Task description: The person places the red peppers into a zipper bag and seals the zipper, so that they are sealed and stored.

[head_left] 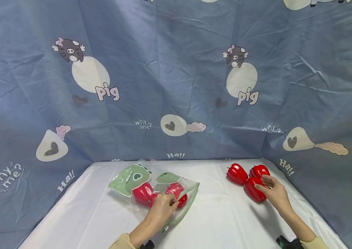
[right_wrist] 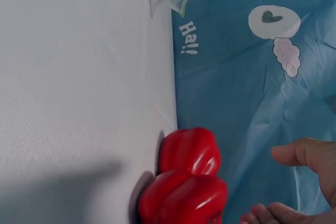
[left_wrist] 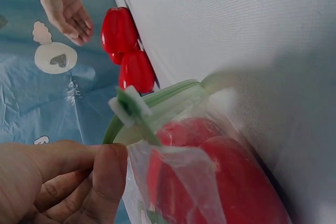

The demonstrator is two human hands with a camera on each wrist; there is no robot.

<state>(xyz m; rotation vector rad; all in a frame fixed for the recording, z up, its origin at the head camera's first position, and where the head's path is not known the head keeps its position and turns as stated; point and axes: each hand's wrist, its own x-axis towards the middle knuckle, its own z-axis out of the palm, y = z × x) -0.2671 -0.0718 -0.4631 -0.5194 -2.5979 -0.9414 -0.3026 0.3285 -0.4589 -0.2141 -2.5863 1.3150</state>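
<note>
On the left of the head view lies a clear zip bag (head_left: pixel 132 180) with a green dinosaur print and a green zip edge. Red bell peppers (head_left: pixel 143 193) show through its plastic. My left hand (head_left: pixel 162 206) pinches the bag's mouth edge between thumb and fingertips; in the left wrist view a white slider (left_wrist: pixel 122 112) is close to those fingers. On the right, my right hand (head_left: pixel 276 195) hovers with fingers spread and nothing in its grasp. Nearest to it is a red bell pepper (head_left: pixel 254 189), with a second pepper (head_left: pixel 237 174) and a third pepper (head_left: pixel 259 170) beside it.
A white cloth (head_left: pixel 216 214) covers the table. Behind and at both sides hangs a blue curtain (head_left: pixel 176 76) with pig prints, meeting the table's back edge. The three loose peppers sit near the back right corner, apart from the bag.
</note>
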